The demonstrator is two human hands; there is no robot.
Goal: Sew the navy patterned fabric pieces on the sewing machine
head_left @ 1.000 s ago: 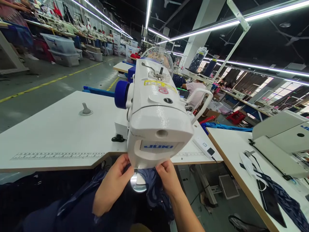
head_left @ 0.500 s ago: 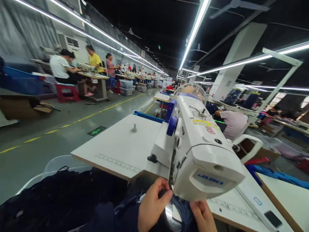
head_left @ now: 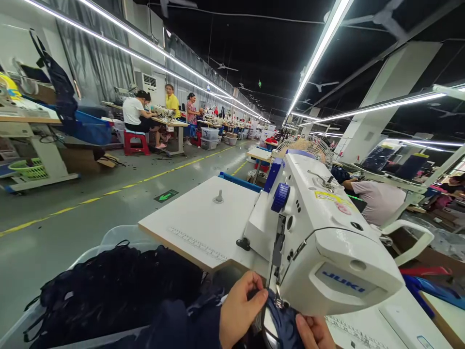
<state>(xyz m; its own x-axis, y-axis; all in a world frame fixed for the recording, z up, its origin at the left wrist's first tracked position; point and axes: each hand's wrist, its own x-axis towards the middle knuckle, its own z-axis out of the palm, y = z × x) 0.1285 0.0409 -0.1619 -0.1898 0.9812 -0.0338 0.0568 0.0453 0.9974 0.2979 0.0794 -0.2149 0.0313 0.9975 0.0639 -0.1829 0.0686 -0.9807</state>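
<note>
A white sewing machine (head_left: 327, 242) marked JUKI fills the right of the view. Under its needle and presser foot lies dark navy fabric (head_left: 285, 322), gathered around the machine's narrow bed. My left hand (head_left: 241, 308) pinches the fabric's edge between thumb and forefinger, just left of the presser foot (head_left: 278, 299). On the other side of the foot, my right hand (head_left: 315, 332) grips the same fabric with its fingertips; its lower part is cut off by the frame. A shiny metal plate (head_left: 269, 325) shows between both hands.
To my left, a clear plastic bin (head_left: 109, 237) holds a heap of dark garments (head_left: 119, 286). The white machine table (head_left: 203, 218) carries a printed ruler and a thread-stand peg (head_left: 218, 197). Across the aisle, several people sit or stand at sewing machines. A fan (head_left: 308, 148) stands behind the machine.
The view has turned left, so the machine and table appear further right and more of the left aisle shows. Both hands keep their hold on the fabric beside the presser foot.
</note>
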